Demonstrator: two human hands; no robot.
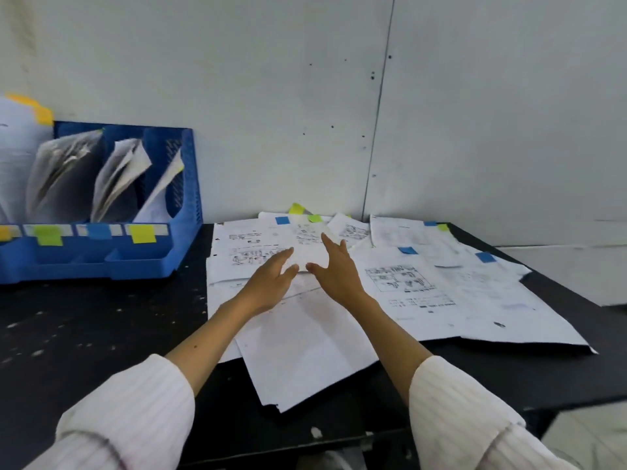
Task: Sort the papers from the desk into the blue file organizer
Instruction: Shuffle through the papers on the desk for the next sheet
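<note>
Your left hand (271, 283) & right hand (336, 269), each grip open w/ fingers straight, flank a small sheet (307, 245) on the papers (441, 293), counter (84, 320) center; blue file organizer (176, 245) far left.

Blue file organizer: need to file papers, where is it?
In the head view, the blue file organizer stands far left on the black desk, against the wall, left of the scattered papers.

Open hands (305, 276) over desk papers (424, 283)
</note>
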